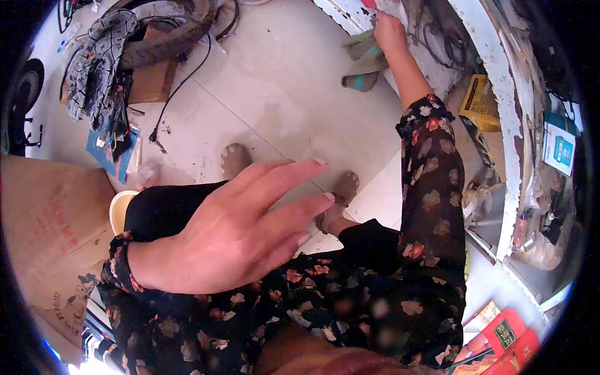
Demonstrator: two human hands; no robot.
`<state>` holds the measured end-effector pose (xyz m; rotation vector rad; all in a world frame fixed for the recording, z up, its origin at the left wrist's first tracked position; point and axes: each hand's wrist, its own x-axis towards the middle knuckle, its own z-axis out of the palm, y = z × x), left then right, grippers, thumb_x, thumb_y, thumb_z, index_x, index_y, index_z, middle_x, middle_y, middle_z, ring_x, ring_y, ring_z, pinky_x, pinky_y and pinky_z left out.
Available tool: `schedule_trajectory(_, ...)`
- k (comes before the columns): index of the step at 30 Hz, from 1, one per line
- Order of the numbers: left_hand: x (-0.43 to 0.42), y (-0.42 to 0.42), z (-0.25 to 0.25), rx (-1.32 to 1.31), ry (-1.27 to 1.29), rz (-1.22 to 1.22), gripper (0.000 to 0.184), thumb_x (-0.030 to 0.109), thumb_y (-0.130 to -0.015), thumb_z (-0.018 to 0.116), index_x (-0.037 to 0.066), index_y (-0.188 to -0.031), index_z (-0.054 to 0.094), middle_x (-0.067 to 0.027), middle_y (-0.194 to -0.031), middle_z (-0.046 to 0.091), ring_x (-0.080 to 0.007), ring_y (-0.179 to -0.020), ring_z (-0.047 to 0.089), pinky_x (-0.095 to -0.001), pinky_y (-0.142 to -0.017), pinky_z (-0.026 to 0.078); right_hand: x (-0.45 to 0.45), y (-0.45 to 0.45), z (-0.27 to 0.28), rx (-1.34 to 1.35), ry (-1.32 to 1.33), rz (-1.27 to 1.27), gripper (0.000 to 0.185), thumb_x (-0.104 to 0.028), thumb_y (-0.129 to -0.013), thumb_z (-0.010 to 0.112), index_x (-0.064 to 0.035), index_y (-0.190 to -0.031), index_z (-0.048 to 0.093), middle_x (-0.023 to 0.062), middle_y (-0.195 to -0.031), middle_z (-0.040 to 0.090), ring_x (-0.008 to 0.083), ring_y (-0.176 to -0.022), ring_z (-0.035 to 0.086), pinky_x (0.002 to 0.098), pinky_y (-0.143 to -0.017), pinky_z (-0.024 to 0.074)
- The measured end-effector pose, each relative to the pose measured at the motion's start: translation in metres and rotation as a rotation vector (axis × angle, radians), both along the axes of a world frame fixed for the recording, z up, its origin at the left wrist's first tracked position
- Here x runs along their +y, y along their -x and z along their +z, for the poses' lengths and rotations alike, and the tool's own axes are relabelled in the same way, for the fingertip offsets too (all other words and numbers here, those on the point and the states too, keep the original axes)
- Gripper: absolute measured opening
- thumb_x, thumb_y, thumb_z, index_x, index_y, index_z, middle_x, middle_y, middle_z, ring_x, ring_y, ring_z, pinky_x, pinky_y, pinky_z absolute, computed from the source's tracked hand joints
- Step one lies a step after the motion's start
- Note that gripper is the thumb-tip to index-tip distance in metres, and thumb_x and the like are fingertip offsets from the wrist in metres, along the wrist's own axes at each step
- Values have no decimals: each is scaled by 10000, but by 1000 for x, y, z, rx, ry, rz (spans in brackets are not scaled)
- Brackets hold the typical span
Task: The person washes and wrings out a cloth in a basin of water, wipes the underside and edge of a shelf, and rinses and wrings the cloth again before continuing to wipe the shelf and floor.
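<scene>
My left hand hangs in the air close to the camera, above my lap, its fingers spread and nothing in them. At the top right my right hand is closed around a grey-green cloth with turquoise patches, which hangs down to the left of the hand. That hand is beside the white, worn edge of a shelf. A small red item shows just above the right hand, partly cut off by the frame.
Tires, a patterned cloth and black cables lie at the upper left. A large cardboard box stands at the left. On the right are a yellow box, a blue-white box and red packets.
</scene>
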<state>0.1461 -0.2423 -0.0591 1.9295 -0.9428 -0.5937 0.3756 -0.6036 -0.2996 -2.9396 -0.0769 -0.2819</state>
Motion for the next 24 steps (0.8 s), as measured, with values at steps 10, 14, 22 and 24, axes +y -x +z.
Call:
schedule_trajectory(10, -9, 4, -4, 36, 19, -18, 447, 81, -758, 666, 43, -1192, 570, -202, -1341, 441, -377, -1166, 483, -455, -955, 415, -15, 7, -28, 4, 104, 111, 149, -33, -791, 509, -4, -894, 612, 246, -860, 630, 409, -835, 630, 472, -750, 507)
schedule_trajectory(14, -15, 8, -8, -56, 17, 4, 429, 81, -757, 658, 42, -1175, 569, -194, -1324, 453, -386, -1124, 496, -445, -928, 433, -4, -15, -28, -20, 149, -14, 169, -37, -798, 519, -2, -911, 639, 239, -887, 638, 389, -838, 640, 453, -754, 516)
schedule_trajectory(22, -11, 19, -23, -348, 8, 147, 407, 94, -761, 628, 48, -1159, 557, -166, -1285, 487, -361, -1110, 506, -411, -931, 449, 6, 84, 13, 284, -779, -49, 181, -148, -876, 588, -14, -991, 631, 70, -938, 663, 187, -848, 614, 309, -795, 465)
schedule_trajectory(24, -10, 19, -29, -396, -3, 195, 399, 110, -771, 621, 48, -1160, 556, -159, -1282, 496, -354, -1112, 510, -409, -940, 445, 13, 115, 55, 401, -1310, 41, 230, -147, -908, 565, -35, -1108, 576, 1, -1010, 608, 117, -945, 547, 260, -858, 420)
